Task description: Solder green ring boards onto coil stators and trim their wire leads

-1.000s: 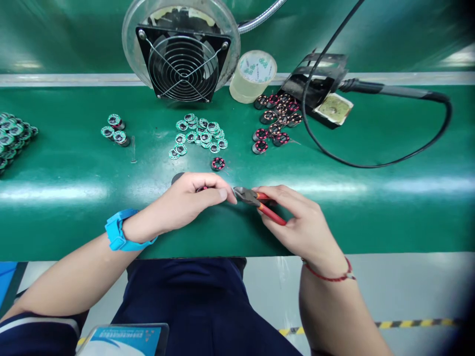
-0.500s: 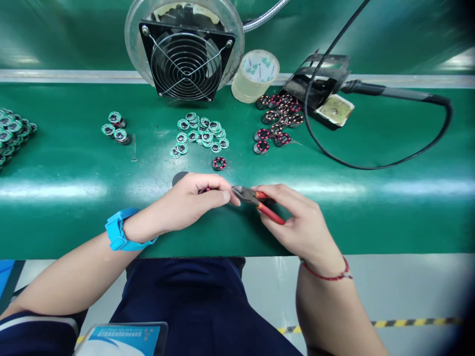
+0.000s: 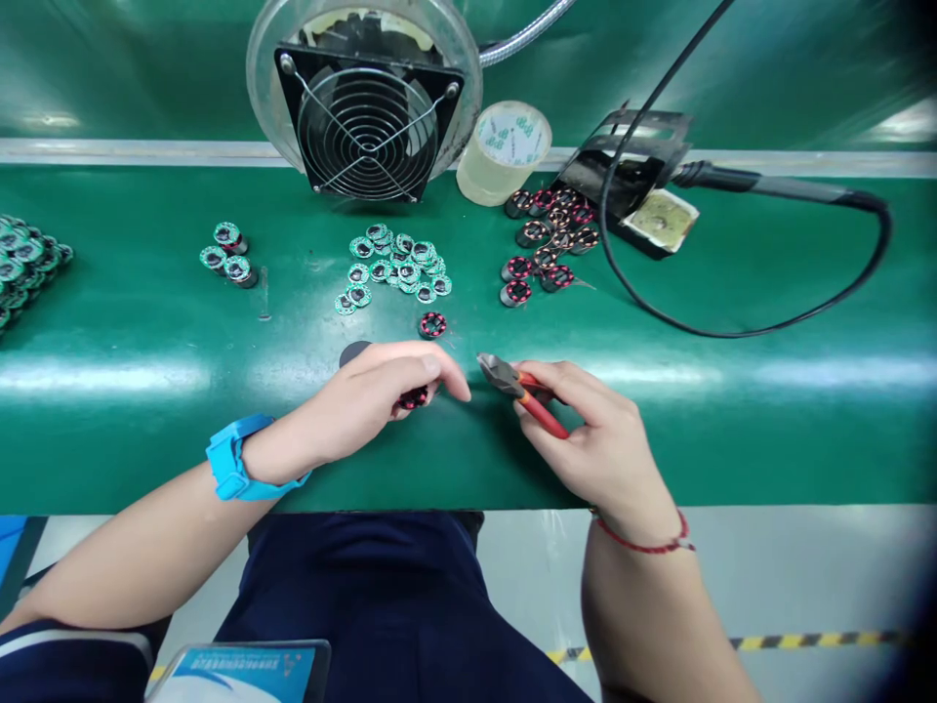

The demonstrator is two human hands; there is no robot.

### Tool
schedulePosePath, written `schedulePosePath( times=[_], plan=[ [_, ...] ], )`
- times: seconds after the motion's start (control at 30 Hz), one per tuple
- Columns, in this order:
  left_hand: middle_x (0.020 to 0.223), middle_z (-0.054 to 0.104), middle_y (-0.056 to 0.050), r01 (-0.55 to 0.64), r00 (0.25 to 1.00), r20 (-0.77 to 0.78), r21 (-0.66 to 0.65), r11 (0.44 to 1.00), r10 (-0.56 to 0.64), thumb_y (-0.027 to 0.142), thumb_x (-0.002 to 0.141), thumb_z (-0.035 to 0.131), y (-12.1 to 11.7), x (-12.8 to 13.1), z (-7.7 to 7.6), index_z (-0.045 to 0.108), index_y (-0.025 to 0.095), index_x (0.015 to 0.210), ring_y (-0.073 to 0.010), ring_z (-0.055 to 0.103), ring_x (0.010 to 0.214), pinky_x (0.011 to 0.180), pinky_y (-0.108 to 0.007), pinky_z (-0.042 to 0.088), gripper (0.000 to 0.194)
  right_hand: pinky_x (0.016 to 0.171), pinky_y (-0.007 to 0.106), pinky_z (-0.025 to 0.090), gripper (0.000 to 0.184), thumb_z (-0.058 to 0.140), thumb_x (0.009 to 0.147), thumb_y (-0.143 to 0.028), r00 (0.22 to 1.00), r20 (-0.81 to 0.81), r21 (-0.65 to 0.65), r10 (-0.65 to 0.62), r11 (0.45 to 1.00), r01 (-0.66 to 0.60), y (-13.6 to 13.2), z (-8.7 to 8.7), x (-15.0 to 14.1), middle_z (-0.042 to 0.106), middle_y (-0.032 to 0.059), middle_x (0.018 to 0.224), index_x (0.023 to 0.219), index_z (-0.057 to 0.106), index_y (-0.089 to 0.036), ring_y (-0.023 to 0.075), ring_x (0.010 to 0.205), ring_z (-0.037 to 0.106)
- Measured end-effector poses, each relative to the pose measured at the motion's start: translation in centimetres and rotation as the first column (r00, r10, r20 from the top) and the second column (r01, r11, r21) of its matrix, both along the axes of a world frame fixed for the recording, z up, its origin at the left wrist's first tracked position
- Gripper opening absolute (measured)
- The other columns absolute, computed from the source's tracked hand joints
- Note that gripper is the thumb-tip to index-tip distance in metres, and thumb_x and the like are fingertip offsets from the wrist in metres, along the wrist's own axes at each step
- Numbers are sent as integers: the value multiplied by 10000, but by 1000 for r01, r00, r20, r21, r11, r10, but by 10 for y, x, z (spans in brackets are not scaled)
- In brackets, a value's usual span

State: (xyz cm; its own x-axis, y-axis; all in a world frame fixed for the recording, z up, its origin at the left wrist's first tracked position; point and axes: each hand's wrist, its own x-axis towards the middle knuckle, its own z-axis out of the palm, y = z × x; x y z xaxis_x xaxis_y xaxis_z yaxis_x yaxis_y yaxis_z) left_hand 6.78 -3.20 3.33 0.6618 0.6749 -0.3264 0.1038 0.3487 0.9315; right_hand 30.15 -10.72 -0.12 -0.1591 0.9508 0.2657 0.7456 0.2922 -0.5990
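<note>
My left hand [image 3: 381, 395] is closed around a small motor stator [image 3: 414, 397] with pink-red windings, mostly covered by the thumb and fingers. The index finger sticks out to the right. In my right hand [image 3: 596, 439] are cutting pliers [image 3: 521, 391] with red and orange handles; their dark jaws point up and left, a short gap from the left fingertips. Just beyond the left hand, another pink-wound stator [image 3: 432, 325] stands on the green bench. A dark round disc [image 3: 355, 352] shows partly behind the left hand.
Several green circuit boards [image 3: 402, 262] lie mid-bench. Wound stators [image 3: 546, 256] cluster right, by a soldering iron stand [image 3: 622, 166] with a looping cable [image 3: 680, 322]. A tape roll [image 3: 504, 156] and a fan [image 3: 368, 132] stand behind. Board-topped stators [image 3: 238, 268] and a stacked pile [image 3: 29, 264] are left.
The pliers have moved right, away from my left fingertips. My left fingers have shifted, so the stator in them shows lower and more plainly.
</note>
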Motion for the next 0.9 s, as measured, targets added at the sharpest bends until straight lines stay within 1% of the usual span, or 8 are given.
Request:
schedulePosePath(
  times=[0.17, 0.37, 0.57, 0.7, 0.77, 0.8, 0.87, 0.9],
  plan=[
    [661, 495, 36, 48, 999, -20, 111, 993, -46, 312, 981, 426, 1, 1, 1, 693, 153, 800, -65, 401, 599, 568, -229, 316, 360, 812, 354, 594, 366, 580, 820, -89, 1000, 23, 4, 21, 1000, -21, 2, 1, -7, 727, 68, 1048, 1153, 609, -237, 202, 938, 702],
    [693, 514, 42, 111, 991, -100, 206, 972, -91, 281, 991, 394, 1, 0, 2, 687, 159, 829, -71, 405, 616, 626, -229, 338, 358, 817, 356, 594, 357, 579, 825, -103, 999, 36, 16, 35, 999, -35, 3, 2, -10, 724, 75, 1053, 1157, 613, -229, 205, 943, 702],
    [716, 527, 25, 114, 988, -131, 212, 971, -87, 311, 986, 384, -1, 1, 0, 683, 163, 843, -98, 436, 638, 635, -243, 354, 363, 749, 342, 592, 338, 548, 836, -89, 999, 32, -9, 38, 999, -38, 3, 4, -10, 729, 56, 990, 1120, 627, -254, 194, 868, 704],
    [746, 545, 17, 125, 987, -126, 213, 969, -100, 317, 989, 377, 0, 0, 1, 673, 163, 847, -103, 445, 662, 657, -244, 366, 362, 708, 317, 581, 326, 535, 831, -76, 999, -1, -23, 38, 999, -38, 2, 2, -11, 726, 39, 951, 1081, 630, -262, 177, 814, 696],
    [773, 544, 12, 128, 987, -121, 212, 969, -104, 340, 996, 363, -1, 0, 1, 658, 168, 873, -108, 453, 690, 672, -246, 376, 363, 693, 306, 571, 333, 556, 805, -67, 1000, -20, -32, -4, 999, 3, 0, 0, -9, 719, 27, 927, 1066, 625, -261, 168, 779, 682],
    [793, 540, 9, 135, 986, -127, 204, 970, -111, 360, 997, 359, -2, -1, 2, 644, 174, 916, -112, 458, 708, 675, -248, 382, 350, 683, 302, 565, 337, 570, 790, -65, 999, -22, -40, -44, 998, 43, 0, -1, -6, 712, 21, 912, 1060, 623, -261, 164, 759, 672],
    [844, 527, 8, 180, 974, -169, 191, 965, -148, 372, 974, 412, -5, -1, 1, 576, 197, 1044, -119, 465, 731, 665, -252, 395, 250, 667, 299, 552, 329, 600, 770, -82, 990, -6, -55, -142, 988, 141, -1, -5, 0, 690, 12, 885, 1048, 621, -256, 157, 724, 647],
    [877, 523, 7, 219, 962, -209, 195, 956, -178, 345, 951, 456, -8, 0, 0, 526, 210, 1103, -122, 470, 738, 660, -254, 403, 214, 663, 300, 548, 316, 613, 769, -102, 982, 7, -61, -189, 980, 189, 0, -7, 4, 678, 10, 880, 1046, 620, -254, 154, 712, 634]
  ],
)
